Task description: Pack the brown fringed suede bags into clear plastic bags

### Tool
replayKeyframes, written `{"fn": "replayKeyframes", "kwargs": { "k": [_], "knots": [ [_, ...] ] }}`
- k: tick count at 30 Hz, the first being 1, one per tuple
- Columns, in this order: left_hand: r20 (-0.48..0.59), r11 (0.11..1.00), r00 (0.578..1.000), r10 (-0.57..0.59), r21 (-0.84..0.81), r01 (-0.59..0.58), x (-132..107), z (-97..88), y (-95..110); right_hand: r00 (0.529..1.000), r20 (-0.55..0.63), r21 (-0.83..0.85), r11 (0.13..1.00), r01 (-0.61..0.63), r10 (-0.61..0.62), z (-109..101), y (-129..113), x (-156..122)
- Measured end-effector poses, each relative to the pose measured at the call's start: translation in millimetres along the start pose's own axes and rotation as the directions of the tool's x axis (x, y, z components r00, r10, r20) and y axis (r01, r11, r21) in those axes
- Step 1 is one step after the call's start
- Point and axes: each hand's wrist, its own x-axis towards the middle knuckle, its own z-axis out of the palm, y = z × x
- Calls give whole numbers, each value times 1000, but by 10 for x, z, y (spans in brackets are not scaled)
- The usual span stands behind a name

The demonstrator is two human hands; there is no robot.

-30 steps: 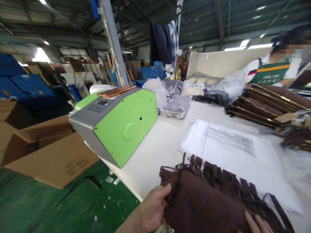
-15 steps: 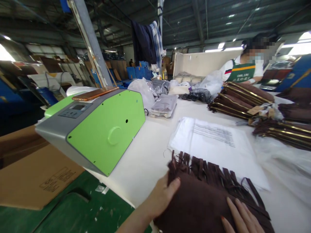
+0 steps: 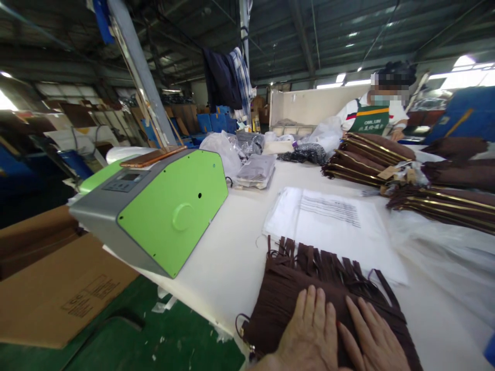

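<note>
A dark brown fringed bag (image 3: 278,288) lies on the white table in front of me, its fringe strips pointing away from me. My left hand (image 3: 311,327) rests flat on its middle, fingers stretched out. Just beside it, my right hand (image 3: 373,335) also lies flat on the brown fabric with its fingers spread. A small metal fitting and a thin loop show at the bag's near left corner. Beyond the fringe lies a stack of white plastic bags (image 3: 328,226) with printed lines, partly under the strips.
A green and grey machine (image 3: 174,211) stands at the table's left edge, a phone-like orange slab (image 3: 152,157) on top. Piles of brown fringed bags with gold zippers (image 3: 371,154) lie at right. A co-worker (image 3: 373,113) stands behind them. A cardboard box (image 3: 88,288) sits below left.
My left hand has moved from the bag's left edge onto its middle, beside my right hand. The bag's left side now shows flat fringe strips. The view has shifted slightly right.
</note>
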Motion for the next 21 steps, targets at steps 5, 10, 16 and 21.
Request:
{"fn": "replayKeyframes", "kwargs": {
  "k": [5,10,16,21],
  "knots": [
    [-70,986,992,107,-120,-115,-206,-446,69,958,137,352,892,-283,250,-238,98,2],
    [-178,612,711,-680,-672,417,-201,-1176,-442,245,444,432,34,-901,862,-702,491,10],
    [351,272,733,-583,-765,583,138,-1316,-952,42,910,363,-743,-562,413,-567,899,98],
    [609,-48,655,-448,-748,662,418,-1315,-1040,249,968,121,-848,-516,-13,-284,1040,395]
  ]
}}
